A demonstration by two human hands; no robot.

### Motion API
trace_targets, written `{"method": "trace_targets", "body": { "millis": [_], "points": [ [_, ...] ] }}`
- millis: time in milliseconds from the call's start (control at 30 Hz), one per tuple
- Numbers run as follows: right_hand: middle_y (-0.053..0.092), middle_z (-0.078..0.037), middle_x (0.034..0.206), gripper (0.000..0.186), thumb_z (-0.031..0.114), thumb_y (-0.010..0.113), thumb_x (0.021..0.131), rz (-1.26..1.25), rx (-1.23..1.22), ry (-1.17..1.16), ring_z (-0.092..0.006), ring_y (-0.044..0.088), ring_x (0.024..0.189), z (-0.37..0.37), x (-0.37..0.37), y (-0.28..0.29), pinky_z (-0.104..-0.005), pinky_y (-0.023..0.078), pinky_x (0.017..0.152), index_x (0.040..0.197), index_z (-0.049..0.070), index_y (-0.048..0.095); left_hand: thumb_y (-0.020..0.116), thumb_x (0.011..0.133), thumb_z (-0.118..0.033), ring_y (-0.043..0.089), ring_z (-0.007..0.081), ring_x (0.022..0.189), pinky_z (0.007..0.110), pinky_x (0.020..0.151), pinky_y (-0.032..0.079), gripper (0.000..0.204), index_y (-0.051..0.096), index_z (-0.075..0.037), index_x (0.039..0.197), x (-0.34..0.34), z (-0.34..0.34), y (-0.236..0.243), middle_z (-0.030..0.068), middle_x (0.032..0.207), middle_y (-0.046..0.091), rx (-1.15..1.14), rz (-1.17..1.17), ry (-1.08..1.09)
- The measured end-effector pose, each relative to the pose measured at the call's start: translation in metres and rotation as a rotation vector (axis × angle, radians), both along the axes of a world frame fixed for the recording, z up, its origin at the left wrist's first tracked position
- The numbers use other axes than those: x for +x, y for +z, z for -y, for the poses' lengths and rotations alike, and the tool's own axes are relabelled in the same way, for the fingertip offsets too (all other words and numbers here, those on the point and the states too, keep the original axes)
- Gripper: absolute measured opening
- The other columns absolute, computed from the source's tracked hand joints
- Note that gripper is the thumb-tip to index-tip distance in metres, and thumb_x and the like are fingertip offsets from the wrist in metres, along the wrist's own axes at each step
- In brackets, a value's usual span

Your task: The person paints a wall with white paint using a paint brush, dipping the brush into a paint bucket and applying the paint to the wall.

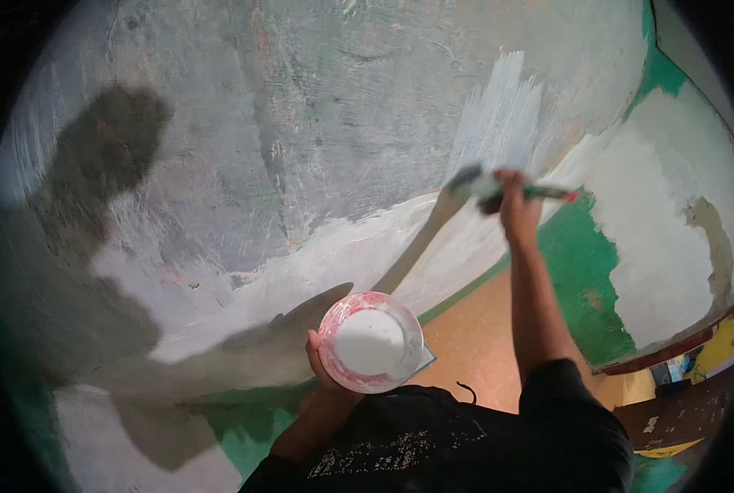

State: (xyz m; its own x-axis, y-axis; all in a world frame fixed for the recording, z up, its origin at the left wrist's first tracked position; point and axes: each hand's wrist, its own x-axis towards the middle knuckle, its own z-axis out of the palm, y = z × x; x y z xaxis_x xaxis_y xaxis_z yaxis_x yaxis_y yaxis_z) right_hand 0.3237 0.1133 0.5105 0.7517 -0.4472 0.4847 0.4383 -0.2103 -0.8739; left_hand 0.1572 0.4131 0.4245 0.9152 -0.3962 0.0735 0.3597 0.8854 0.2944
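My left hand grips a round bowl from its left side. The bowl's inner wall is smeared with red and white, and white paint lies in it. In my right hand, raised at the wall, is a paintbrush with a dark green handle and a red tip. Its bristle end points left and is blurred by motion. A fresh pale streak of paint runs up the grey wall just above the brush; whether the bristles touch the wall I cannot tell.
A white-coated band crosses the lower wall. Green patches and another white-coated area are on the right. The floor is orange-tan. At the lower right sits a brown piece of furniture beside yellow items. My shadow falls on the left.
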Motion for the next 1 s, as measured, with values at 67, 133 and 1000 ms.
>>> {"method": "trace_targets", "body": {
  "millis": [67, 133, 1000],
  "points": [
    [0.063, -0.007, 0.079, 0.028, 0.025, 0.055, 0.093, 0.239, -0.069, -0.051, -0.0155, 0.058, 0.062, 0.015, 0.011, 0.068, -0.0282, 0.05, 0.058, 0.089, 0.0, 0.067, 0.037, 0.076, -0.078, 0.039, 0.0393, 0.129, 0.058, 0.103, 0.036, 0.096, 0.032, -0.007, 0.141, 0.002, 0.005, 0.0, 0.0187, 0.141, 0.038, -0.033, 0.011, -0.048],
    [0.063, -0.011, 0.085, 0.029, 0.026, 0.055, 0.093, 0.355, 0.17, 0.046, -0.0194, 0.062, 0.06, -0.01, 0.0, 0.127, -0.0319, 0.055, 0.058, 0.092, -0.001, 0.065, 0.036, 0.076, -0.079, 0.039, 0.0396, 0.129, 0.059, 0.103, 0.035, 0.097, 0.031, -0.007, 0.142, 0.006, 0.004, -0.005, 0.0185, 0.142, 0.036, 0.027, 0.015, -0.021],
    [0.062, -0.009, 0.089, 0.031, 0.027, 0.055, 0.093, 0.478, 0.156, 0.039, -0.0164, 0.059, 0.078, 0.046, 0.024, 0.112, -0.029, 0.051, 0.069, 0.096, -0.002, 0.065, 0.035, 0.078, -0.077, 0.038, 0.0408, 0.13, 0.061, 0.103, 0.033, 0.093, 0.03, -0.01, 0.143, 0.005, 0.022, 0.005, 0.0185, 0.143, 0.036, 0.081, -0.017, 0.052]
  ]
}}
